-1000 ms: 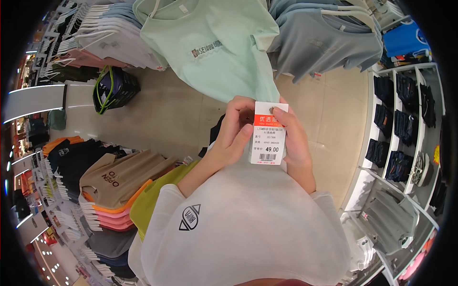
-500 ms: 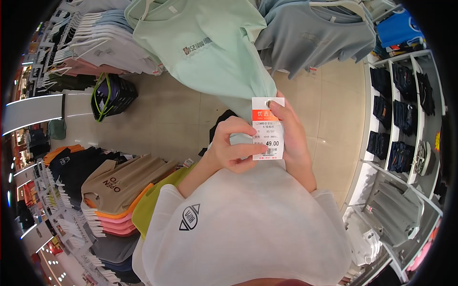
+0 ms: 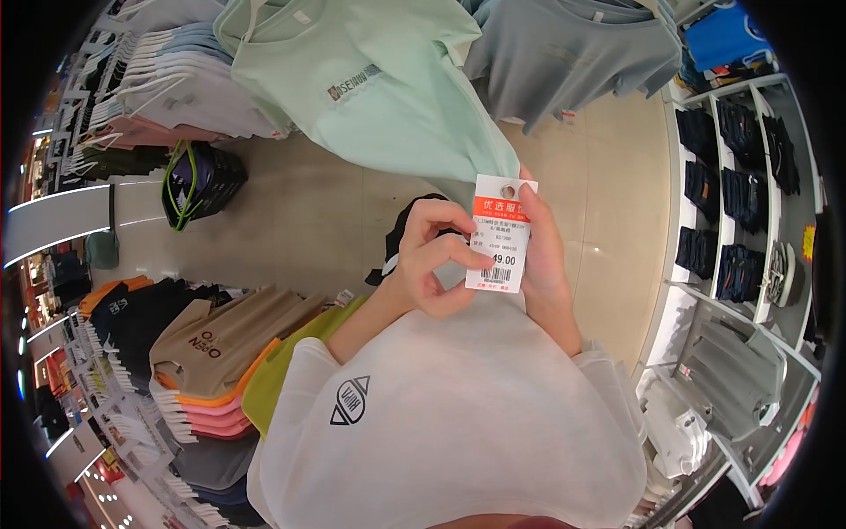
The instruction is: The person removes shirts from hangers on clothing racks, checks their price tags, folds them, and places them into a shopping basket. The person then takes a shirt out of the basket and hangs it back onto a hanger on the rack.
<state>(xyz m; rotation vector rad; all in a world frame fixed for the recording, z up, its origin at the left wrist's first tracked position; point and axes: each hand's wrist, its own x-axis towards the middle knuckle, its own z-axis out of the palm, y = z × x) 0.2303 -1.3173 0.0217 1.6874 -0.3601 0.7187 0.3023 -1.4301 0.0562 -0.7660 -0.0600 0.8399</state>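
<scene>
clothing shop, pale tiled floor [image 3: 608,194], garment racks on both sides. grey shirts [image 3: 573,53] hang at the top, a tan shirt [image 3: 238,344] lies over the hangers at lower left, a black basket [image 3: 227,187] is near the left rack, folded dark garments [image 3: 743,198] are stacked at right.

price tag [image 3: 500,231] is up in front of the wearer's white top [image 3: 476,414], between both hands, just below the hem of a mint shirt [image 3: 370,123]. right hand [image 3: 546,251] pinches it: thumb at the upper right edge, other fingers mostly hidden behind; can't tell if they grip the hem too. left hand [image 3: 432,264] is curled, 1 fingertip over the lower printed part, another at the left edge; can't tell if it grips or only touches.

progress: tag is raised and turned face to the wearer, 49.00 readable. shirt is on its hanger [image 3: 254,22], hem drawn toward the hands. tag not yet let go, shirt not yet hanging free; looks mid-way, i'd judge.

tag's long axis runs away from the wearer, top leaning slightly right. hole end points at the shirt, barcode end at the wearer. string, if any, not clear.
</scene>
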